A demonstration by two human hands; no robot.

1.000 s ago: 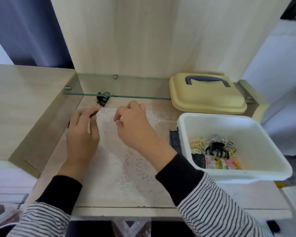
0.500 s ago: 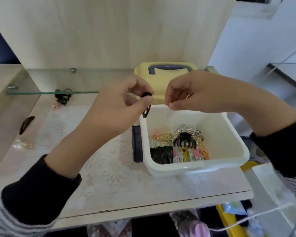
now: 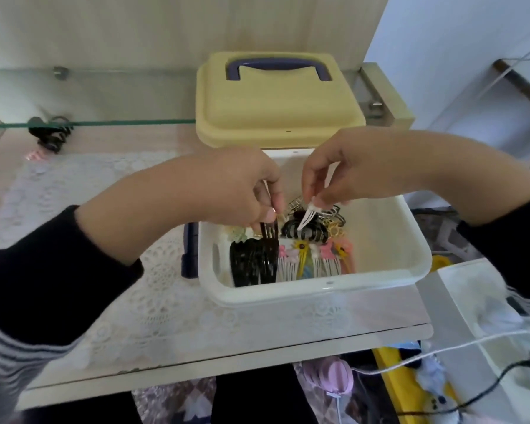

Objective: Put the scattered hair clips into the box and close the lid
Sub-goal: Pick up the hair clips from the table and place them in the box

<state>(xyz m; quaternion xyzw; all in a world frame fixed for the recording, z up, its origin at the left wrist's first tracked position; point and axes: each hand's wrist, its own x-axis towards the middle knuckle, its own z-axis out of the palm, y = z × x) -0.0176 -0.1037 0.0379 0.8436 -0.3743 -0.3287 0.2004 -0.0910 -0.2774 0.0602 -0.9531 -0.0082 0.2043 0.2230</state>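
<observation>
Pale wood panelling backs a counter [image 3: 196, 359] covered with a white lace cloth [image 3: 153, 289], seen from above. On the right part of the counter sits the white box [image 3: 318, 290], open, with a dark blue latch [image 3: 189, 254] on its left wall. Inside lie hair clips: a row of black snap clips [image 3: 251, 264] at the near left, a black claw clip [image 3: 306, 232] in the middle, flowered comb clips [image 3: 315, 255] at the near right, and silvery and gold clips [image 3: 334, 215] further back.

Both hands hover over the box, close together but not touching. The left hand [image 3: 227, 185] pinches a small black comb clip [image 3: 269, 230] between thumb and fingers, its teeth pointing down just above the black snap clips. The right hand [image 3: 349, 169] pinches a small white clip [image 3: 307, 217], tilted, over the black claw clip. Black sleeves with striped cuffs cover both forearms.

Just beyond the box the yellow lid [image 3: 276, 117] lies flat, its dark blue handle [image 3: 277, 67] facing up. Far left, under the edge of a glass shelf [image 3: 104, 122], another black claw clip [image 3: 50, 134] lies on the counter, with a small pink item [image 3: 34, 155] just beside it, too blurred to identify
</observation>
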